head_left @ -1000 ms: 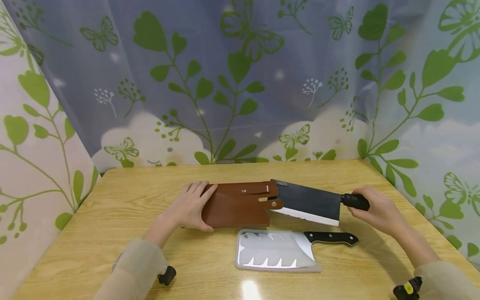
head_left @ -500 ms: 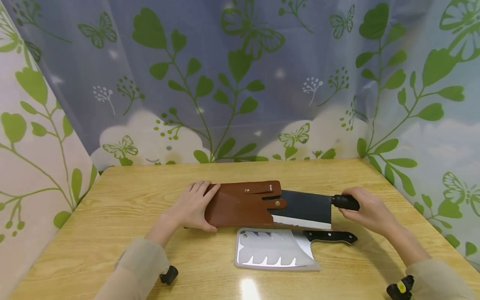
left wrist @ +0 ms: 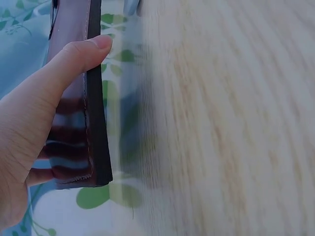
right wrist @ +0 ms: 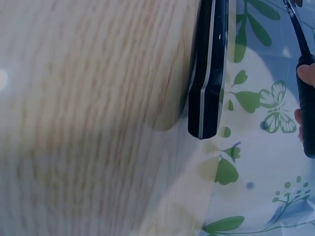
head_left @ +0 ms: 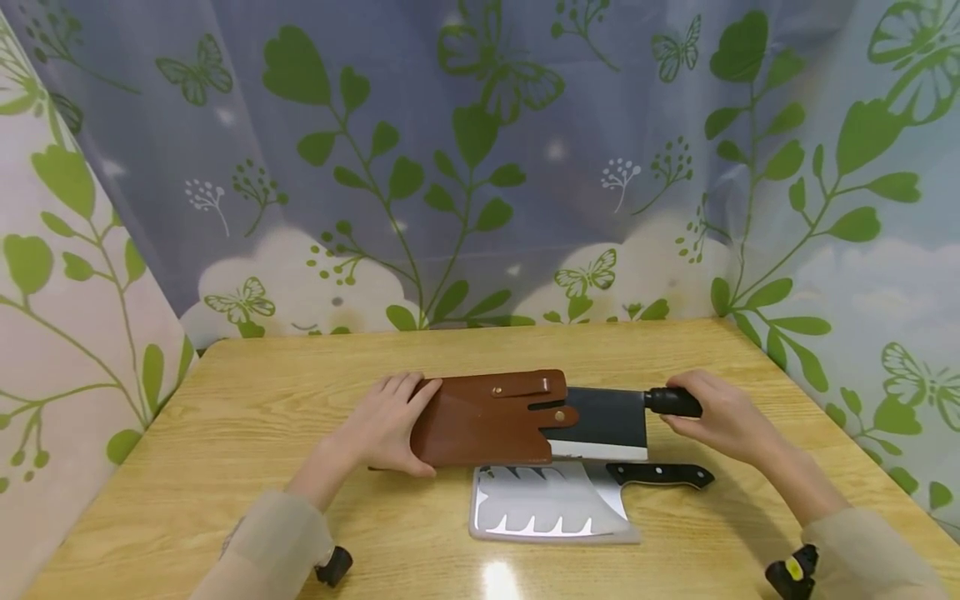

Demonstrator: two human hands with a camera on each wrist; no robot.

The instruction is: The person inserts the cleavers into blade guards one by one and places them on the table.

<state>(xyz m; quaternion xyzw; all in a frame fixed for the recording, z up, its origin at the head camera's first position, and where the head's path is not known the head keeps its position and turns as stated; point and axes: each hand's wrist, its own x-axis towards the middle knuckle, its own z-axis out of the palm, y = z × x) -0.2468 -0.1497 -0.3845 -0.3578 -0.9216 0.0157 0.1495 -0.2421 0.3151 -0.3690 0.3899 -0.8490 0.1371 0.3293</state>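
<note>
My left hand [head_left: 390, 423] grips the left end of a brown leather knife sheath [head_left: 480, 425], thumb on its near edge; the left wrist view shows the thumb across the sheath's dark edge [left wrist: 101, 132]. A dark-bladed cleaver [head_left: 607, 417] sits partly inside the sheath, its bright cutting edge toward me and the rest of the blade hidden in the leather. Around its black handle [head_left: 672, 402] my right hand [head_left: 723, 417] is curled. The sheath's snap strap [head_left: 558, 417] overlaps the blade. In the right wrist view only fingertips on the handle [right wrist: 306, 113] show.
Just in front of the sheath, a second cleaver [head_left: 660, 475] with a black riveted handle lies on the wooden table [head_left: 225, 400], its blade under a translucent cover [head_left: 551, 508]. A leaf-patterned curtain [head_left: 480, 167] hangs behind the table and at both sides.
My right hand has moved left, sliding the dark cleaver deeper into the sheath and bringing the blade level. The sheath has shifted slightly right and nearer, now overlapping the covered cleaver's top edge.
</note>
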